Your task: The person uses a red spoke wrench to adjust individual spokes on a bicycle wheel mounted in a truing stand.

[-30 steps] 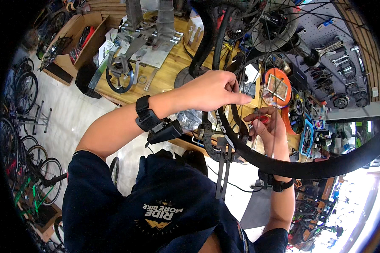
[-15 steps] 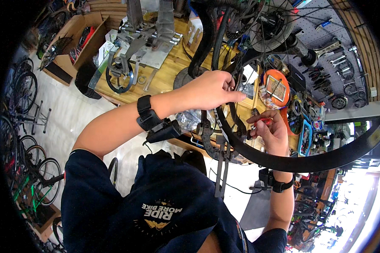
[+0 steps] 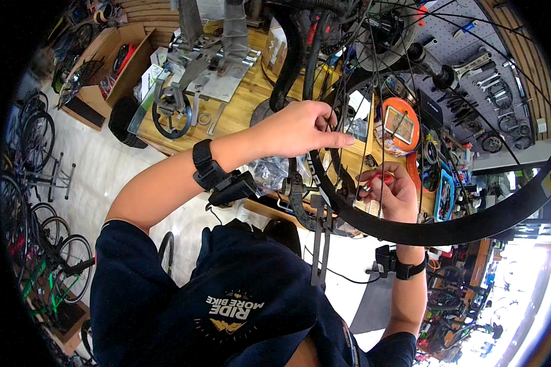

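A spoked bicycle wheel with a black rim (image 3: pixel 434 234) is held in a truing stand (image 3: pixel 301 205), its hub (image 3: pixel 390 27) at the top of the view. My left hand (image 3: pixel 303 128) is closed at the left side of the rim, its thumb lying across toward the spokes and its fingers curled. Among the spokes inside the lower rim, my right hand (image 3: pixel 399 194) pinches a small red spoke wrench (image 3: pixel 382 178). The fingers partly cover that tool, and its contact with a spoke is hard to make out.
Behind the wheel, a wooden bench (image 3: pixel 239 119) carries an orange round dish (image 3: pixel 400 125), a clear plastic bag (image 3: pixel 269 174) and a metal fixture (image 3: pixel 226 52). Hand tools hang on a pegboard (image 3: pixel 496 67) at right. A cardboard box (image 3: pixel 98 92) and bicycles (image 3: pixel 37 128) stand at left.
The wheel has turned: a yellow sticker on the rim's right side has moved upward, and the spokes have shifted. Both hands stay nearly in place.
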A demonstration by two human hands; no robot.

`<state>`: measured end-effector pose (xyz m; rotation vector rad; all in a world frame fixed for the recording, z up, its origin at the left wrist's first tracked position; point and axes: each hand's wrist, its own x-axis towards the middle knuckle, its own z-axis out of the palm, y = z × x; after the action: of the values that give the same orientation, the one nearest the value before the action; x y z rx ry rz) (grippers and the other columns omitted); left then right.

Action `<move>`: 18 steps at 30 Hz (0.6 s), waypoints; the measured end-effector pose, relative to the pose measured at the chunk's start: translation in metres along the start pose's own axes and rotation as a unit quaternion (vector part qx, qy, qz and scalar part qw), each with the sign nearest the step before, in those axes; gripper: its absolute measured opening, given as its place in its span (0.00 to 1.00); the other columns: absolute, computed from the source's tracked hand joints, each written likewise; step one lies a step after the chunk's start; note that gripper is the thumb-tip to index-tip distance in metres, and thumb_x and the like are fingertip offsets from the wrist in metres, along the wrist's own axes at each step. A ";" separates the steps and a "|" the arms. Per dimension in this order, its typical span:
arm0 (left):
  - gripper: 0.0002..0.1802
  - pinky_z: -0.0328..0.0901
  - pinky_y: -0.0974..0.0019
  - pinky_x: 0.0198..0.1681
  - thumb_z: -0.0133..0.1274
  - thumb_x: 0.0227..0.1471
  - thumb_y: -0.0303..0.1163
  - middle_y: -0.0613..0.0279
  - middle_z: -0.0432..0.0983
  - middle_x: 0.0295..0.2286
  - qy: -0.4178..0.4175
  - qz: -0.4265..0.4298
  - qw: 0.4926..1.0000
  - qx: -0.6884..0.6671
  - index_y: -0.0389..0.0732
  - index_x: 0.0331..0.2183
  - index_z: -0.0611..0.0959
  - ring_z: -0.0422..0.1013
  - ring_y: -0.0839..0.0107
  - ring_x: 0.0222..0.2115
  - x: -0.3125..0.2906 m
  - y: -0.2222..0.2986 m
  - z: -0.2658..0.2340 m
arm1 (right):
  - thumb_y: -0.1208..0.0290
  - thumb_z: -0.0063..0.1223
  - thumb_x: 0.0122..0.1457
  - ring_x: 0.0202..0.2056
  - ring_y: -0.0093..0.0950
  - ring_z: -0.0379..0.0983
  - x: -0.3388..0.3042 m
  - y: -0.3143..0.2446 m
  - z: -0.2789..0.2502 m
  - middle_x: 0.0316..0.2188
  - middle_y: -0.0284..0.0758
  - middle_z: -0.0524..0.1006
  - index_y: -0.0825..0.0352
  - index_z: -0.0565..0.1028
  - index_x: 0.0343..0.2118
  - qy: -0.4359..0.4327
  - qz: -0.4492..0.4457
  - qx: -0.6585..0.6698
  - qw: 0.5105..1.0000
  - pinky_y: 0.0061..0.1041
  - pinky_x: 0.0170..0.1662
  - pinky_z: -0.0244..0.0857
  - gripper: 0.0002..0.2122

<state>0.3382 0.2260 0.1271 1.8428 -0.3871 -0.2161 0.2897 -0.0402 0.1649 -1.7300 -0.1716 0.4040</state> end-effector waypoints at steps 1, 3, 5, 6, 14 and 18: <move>0.28 0.68 0.72 0.32 0.65 0.49 0.51 0.63 0.75 0.26 0.002 0.001 1.000 -0.002 0.34 0.33 0.78 0.71 0.78 0.27 0.000 0.000 0.000 | 0.76 0.55 0.62 0.34 0.22 0.74 0.002 0.003 0.000 0.38 0.39 0.79 0.72 0.67 0.43 -0.006 -0.009 0.005 1.000 0.20 0.39 0.69 0.11; 0.27 0.68 0.73 0.32 0.65 0.49 0.51 0.63 0.75 0.25 0.004 0.006 1.000 -0.006 0.34 0.34 0.78 0.71 0.78 0.27 0.000 0.000 0.000 | 0.77 0.57 0.60 0.35 0.21 0.75 0.005 0.001 0.002 0.38 0.38 0.79 0.72 0.67 0.43 -0.015 -0.017 -0.008 1.000 0.20 0.41 0.69 0.12; 0.29 0.65 0.70 0.27 0.65 0.48 0.53 0.60 0.75 0.21 0.029 0.040 0.999 -0.017 0.33 0.31 0.78 0.69 0.75 0.22 0.002 -0.007 0.004 | 0.77 0.58 0.59 0.36 0.21 0.75 0.008 -0.005 0.007 0.39 0.38 0.79 0.73 0.68 0.43 -0.024 -0.016 -0.043 0.999 0.20 0.42 0.69 0.13; 0.30 0.63 0.69 0.25 0.65 0.48 0.53 0.59 0.75 0.18 0.042 0.056 0.997 -0.022 0.32 0.30 0.79 0.68 0.74 0.19 0.002 -0.010 0.005 | 0.78 0.60 0.58 0.38 0.21 0.75 0.009 -0.009 0.012 0.40 0.38 0.80 0.73 0.69 0.42 -0.027 -0.010 -0.021 0.999 0.21 0.45 0.69 0.13; 0.25 0.66 0.70 0.30 0.65 0.49 0.47 0.61 0.75 0.24 0.036 0.027 0.999 -0.023 0.33 0.34 0.78 0.70 0.77 0.26 0.000 -0.010 0.005 | 0.73 0.59 0.60 0.36 0.19 0.73 0.024 -0.026 0.040 0.35 0.33 0.78 0.75 0.72 0.43 -0.088 -0.016 -0.085 0.992 0.20 0.43 0.68 0.13; 0.23 0.67 0.71 0.32 0.64 0.51 0.45 0.62 0.76 0.27 0.019 0.019 1.000 -0.006 0.34 0.35 0.78 0.72 0.77 0.29 0.000 -0.005 0.002 | 0.68 0.61 0.60 0.34 0.19 0.72 0.034 -0.012 0.033 0.31 0.33 0.77 0.73 0.72 0.43 -0.144 -0.030 -0.135 0.980 0.22 0.38 0.68 0.15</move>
<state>0.3380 0.2258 0.1217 1.8229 -0.3934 -0.1555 0.3108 0.0041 0.1654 -1.9202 -0.5075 0.6079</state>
